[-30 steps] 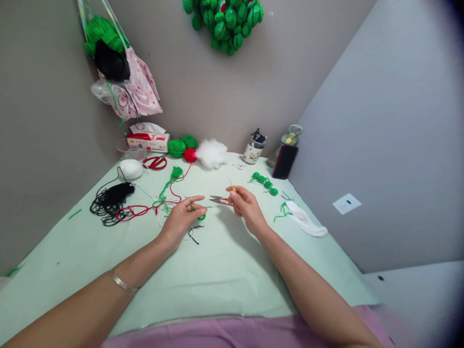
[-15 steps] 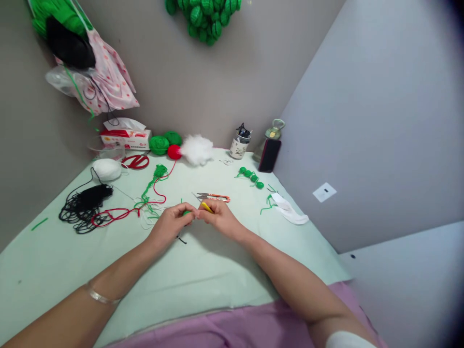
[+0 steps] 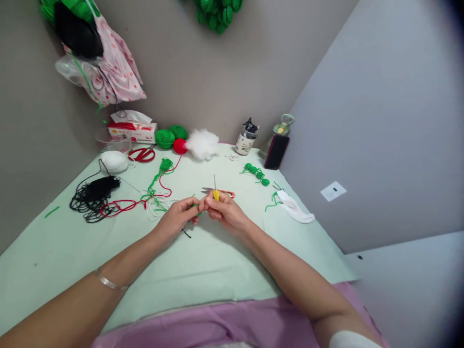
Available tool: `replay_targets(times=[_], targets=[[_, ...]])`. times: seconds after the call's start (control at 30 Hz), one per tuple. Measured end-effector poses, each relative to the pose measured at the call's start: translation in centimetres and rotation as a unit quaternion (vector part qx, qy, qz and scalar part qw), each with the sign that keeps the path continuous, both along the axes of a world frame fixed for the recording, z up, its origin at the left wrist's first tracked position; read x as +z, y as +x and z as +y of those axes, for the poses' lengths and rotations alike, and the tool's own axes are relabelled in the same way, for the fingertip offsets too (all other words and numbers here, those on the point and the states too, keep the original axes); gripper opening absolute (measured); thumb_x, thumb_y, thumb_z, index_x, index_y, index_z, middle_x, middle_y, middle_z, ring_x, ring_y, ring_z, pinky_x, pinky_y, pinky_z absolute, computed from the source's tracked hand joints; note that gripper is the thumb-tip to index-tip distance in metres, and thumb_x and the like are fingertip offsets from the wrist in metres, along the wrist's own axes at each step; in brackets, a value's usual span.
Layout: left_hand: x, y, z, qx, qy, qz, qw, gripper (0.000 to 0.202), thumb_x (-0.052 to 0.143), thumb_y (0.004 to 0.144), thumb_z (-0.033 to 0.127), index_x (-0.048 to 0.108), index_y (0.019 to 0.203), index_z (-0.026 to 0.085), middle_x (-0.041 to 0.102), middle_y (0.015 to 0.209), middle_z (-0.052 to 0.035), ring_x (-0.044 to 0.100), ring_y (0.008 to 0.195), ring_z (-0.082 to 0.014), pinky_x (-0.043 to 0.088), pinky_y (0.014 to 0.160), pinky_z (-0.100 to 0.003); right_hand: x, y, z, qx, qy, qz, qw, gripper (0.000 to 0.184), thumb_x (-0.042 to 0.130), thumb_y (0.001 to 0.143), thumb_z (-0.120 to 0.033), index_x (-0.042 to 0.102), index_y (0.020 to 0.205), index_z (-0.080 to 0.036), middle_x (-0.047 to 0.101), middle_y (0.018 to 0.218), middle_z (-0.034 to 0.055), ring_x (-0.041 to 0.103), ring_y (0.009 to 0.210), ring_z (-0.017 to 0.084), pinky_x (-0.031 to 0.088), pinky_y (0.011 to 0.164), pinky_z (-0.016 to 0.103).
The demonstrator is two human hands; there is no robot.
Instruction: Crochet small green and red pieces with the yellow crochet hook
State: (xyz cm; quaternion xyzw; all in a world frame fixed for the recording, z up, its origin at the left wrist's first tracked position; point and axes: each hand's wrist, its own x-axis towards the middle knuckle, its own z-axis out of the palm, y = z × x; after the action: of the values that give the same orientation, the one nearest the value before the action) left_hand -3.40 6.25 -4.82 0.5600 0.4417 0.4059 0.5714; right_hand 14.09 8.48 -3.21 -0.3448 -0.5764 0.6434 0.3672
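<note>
My right hand [image 3: 227, 211] is closed around the yellow handle of a crochet hook [image 3: 216, 195], whose thin metal shaft points up and away from me. My left hand [image 3: 179, 216] pinches a small green crochet piece [image 3: 199, 210], mostly hidden by the fingers. Both hands meet at the fingertips over the middle of the table. Just behind my right hand lie thread snips [image 3: 227, 193] with orange handles, partly covered by it. A short black strand [image 3: 186, 233] rests below my left hand.
Black yarn [image 3: 94, 193], red yarn [image 3: 165, 190] and a white ball [image 3: 114, 162] lie left. Red scissors [image 3: 142, 154], a tissue box [image 3: 133, 134] and white stuffing [image 3: 203, 144] stand behind. Green balls [image 3: 259, 175], a phone [image 3: 277, 152] and white fabric [image 3: 295, 209] are right.
The crochet hook has turned from leaning left to standing nearly upright in my right hand. My left fingers have shifted around the green piece. The whole view has moved slightly.
</note>
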Motion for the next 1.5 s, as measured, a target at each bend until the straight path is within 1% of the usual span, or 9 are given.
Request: replay_targets(times=[0.2,0.4,0.6,0.77,0.93,1.03,1.17,1.3,1.5], targets=[[0.1,0.5,-0.7,0.019,0.057,0.071,0.996,0.004,0.060,0.070,0.022,0.065,0.070,0.021,0.061,0.067,0.0027,0.048,0.064,-0.0172,0.037,0.064,-0.028,-0.3,-0.9,-0.6,0.030,-0.009,-0.023,0.999,0.041,0.062,0.086,-0.052,0.046,0.064,-0.021,0.033,0.054,-0.0087,0.020,0.046,0.007,0.016,0.046,0.024],[0.0,0.8,-1.0,0.051,0.079,0.088,0.992,0.008,0.061,0.067,0.016,0.063,0.063,0.023,0.059,0.071,0.0018,0.045,0.068,-0.0180,0.034,0.064,-0.028,-1.0,-1.4,-0.7,0.016,0.041,-0.072,0.996,0.045,0.061,0.085,-0.056,0.042,0.063,-0.022,0.038,0.057,-0.0063,0.031,0.051,0.009,0.024,0.047,0.024],[-0.2,-0.3,0.2,0.049,-0.003,0.008,0.999,0.009,0.069,0.074,0.029,0.069,0.074,0.020,0.059,0.063,0.0029,0.050,0.058,-0.0149,0.039,0.058,-0.027,0.5,1.5,0.5,0.029,0.095,-0.167,0.981,0.046,0.052,0.094,-0.058,0.062,0.073,-0.017,0.047,0.057,-0.0045,0.034,0.047,0.009,0.030,0.048,0.024],[-0.4,-1.3,1.3,0.090,-0.074,-0.105,0.988,0.024,0.077,0.073,0.038,0.069,0.084,0.018,0.062,0.075,0.0015,0.059,0.065,-0.0125,0.051,0.068,-0.027,1.4,3.9,1.0,0.008,0.180,-0.287,0.941,0.051,0.042,0.100,-0.053,0.073,0.082,-0.017,0.068,0.080,0.0051,0.060,0.071,0.016,0.046,0.066,0.029],[-0.3,-1.5,1.3,0.101,-0.116,-0.158,0.975,0.027,0.084,0.069,0.031,0.074,0.090,0.017,0.065,0.080,0.0009,0.062,0.069,-0.0107,0.053,0.072,-0.025,-0.9,4.1,2.4,-0.122,0.276,-0.405,0.863,0.025,0.052,0.098,-0.024,0.065,0.119,-0.018,0.066,0.118,0.0141,0.055,0.112,0.027,0.042,0.096,0.042],[-0.2,-1.3,1.2,0.106,-0.126,-0.175,0.971,0.028,0.084,0.069,0.025,0.075,0.094,0.016,0.066,0.082,0.0005,0.061,0.070,-0.0095,0.052,0.071,-0.022,-2.2,3.9,3.4,-0.122,0.298,-0.451,0.832,0.026,0.056,0.093,-0.012,0.064,0.117,-0.018,0.064,0.115,0.0148,0.055,0.110,0.028,0.042,0.098,0.043],[-0.1,-1.4,1.2,0.115,-0.132,-0.201,0.964,0.028,0.082,0.071,0.020,0.074,0.098,0.015,0.064,0.076,0.0022,0.054,0.061,-0.0062,0.046,0.057,-0.016,-2.6,3.5,3.9,-0.121,0.301,-0.481,0.815,0.018,0.050,0.094,-0.009,0.064,0.103,-0.016,0.060,0.110,0.0153,0.055,0.101,0.027,0.045,0.089,0.039],[-0.1,-1.5,1.2,0.135,-0.141,-0.236,0.952,0.027,0.080,0.073,0.016,0.073,0.099,0.015,0.065,0.080,0.0018,0.054,0.059,-0.0046,0.046,0.055,-0.014,-2.0,3.4,3.2,-0.128,0.276,-0.470,0.829,0.021,0.046,0.094,-0.012,0.058,0.111,-0.015,0.056,0.114,0.0144,0.056,0.088,0.022,0.045,0.078,0.035],[0.1,-1.5,1.2,0.176,-0.145,-0.271,0.935,0.015,0.074,0.078,0.011,0.073,0.093,0.013,0.066,0.083,-0.0001,0.062,0.066,-0.0064,0.055,0.066,-0.017,-1.0,2.6,1.8,-0.058,0.226,-0.363,0.902,0.033,0.041,0.102,-0.041,0.063,0.112,-0.019,0.062,0.082,0.0004,0.055,0.074,0.016,0.042,0.070,0.027]])
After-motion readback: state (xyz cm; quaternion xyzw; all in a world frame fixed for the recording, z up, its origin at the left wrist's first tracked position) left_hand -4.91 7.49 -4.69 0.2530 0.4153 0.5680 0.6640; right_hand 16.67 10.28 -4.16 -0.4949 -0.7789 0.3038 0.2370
